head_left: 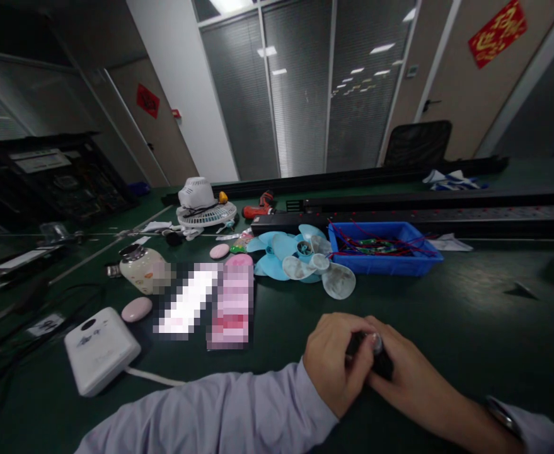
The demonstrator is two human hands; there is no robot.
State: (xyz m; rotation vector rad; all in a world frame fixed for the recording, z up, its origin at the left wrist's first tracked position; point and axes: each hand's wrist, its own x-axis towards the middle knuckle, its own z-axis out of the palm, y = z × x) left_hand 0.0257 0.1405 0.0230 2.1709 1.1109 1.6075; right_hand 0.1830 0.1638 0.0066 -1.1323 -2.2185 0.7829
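Note:
My left hand (332,356) and my right hand (402,362) meet low in the view, right of centre. Between them they grip a small black object with a rounded greyish part (384,366); my fingers cover much of it, so its kind cannot be made out. The left thumb presses against its top, while the right fingers wrap round its far side. Just beyond my hands lie several fan blades, light blue ones (271,246) and cloudy clear ones (339,281). Behind and to the right sits a blue bin (385,266) with red wires and green circuit boards inside.
Left on the green table (277,372) are a white corded box (101,353), a pale jar (139,271), pink oval pieces (137,309) and two blurred-out packets (232,302). Farther back are a white fan part (205,214), an orange power drill (258,208) and long black rails (447,217).

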